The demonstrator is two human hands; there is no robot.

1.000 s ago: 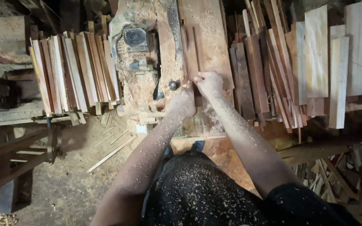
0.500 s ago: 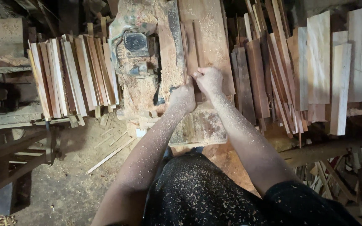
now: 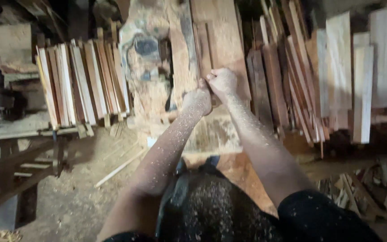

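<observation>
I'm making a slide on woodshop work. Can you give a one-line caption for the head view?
Sawdust-covered left hand and right hand grip a narrow wooden strip on a dusty saw table.

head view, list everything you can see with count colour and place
wood strip: one, reddish brown, lying lengthwise on the bench top, both hands at its near end
bench top: one, brown, coated in sawdust, centre
machine: one, caked in sawdust, left part of the bench
left stack of slats: many, pale to reddish, on a rack left of the machine
right stack of slats: many, dark red-brown, right of the bench
pale boards: several, whitish, far right
loose stick: one, pale, on the dusty floor lower left
left hand: sawdust-covered, closed on the strip
right hand: sawdust-covered, closed on the strip
</observation>
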